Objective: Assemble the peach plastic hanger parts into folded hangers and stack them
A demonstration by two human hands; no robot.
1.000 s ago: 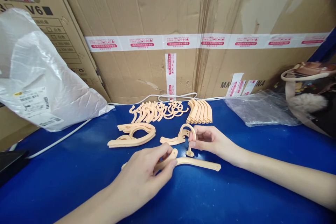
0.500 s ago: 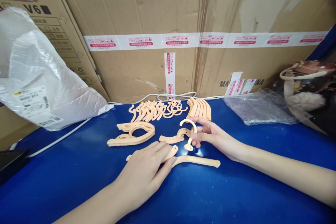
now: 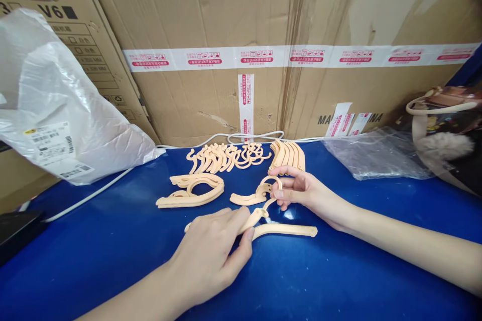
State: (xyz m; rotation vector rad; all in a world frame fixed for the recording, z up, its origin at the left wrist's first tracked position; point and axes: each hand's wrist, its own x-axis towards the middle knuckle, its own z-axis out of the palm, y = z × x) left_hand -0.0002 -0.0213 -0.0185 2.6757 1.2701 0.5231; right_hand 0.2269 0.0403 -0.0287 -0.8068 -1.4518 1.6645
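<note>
My left hand (image 3: 216, 243) is closed over a cream hanger arm (image 3: 250, 221), whose holed tip sticks out past the fingers to the right. Between thumb and fingers, my right hand (image 3: 295, 190) grips a cream hanger hook (image 3: 279, 180). The hook's lower end meets the tip of the held arm; whether they are joined I cannot tell. A second curved hanger arm (image 3: 288, 230) lies on the table, running right from beside my left thumb. Just behind the hands rests another hanger piece (image 3: 246, 198), partly covered by the hook and right fingers.
Folded hangers (image 3: 203, 200) lie at left. Behind them are a row of small hooked pieces (image 3: 216, 158) and a stack of curved arms (image 3: 289, 155). A white package (image 3: 68, 110) stands left, a clear plastic bag (image 3: 376, 155) right. Cardboard boxes (image 3: 203, 105) wall the back of the blue table (image 3: 339, 281).
My right hand has tilted the hook and brought its lower end onto the tip of the hanger arm. My left hand keeps its hold. The view has shifted slightly.
</note>
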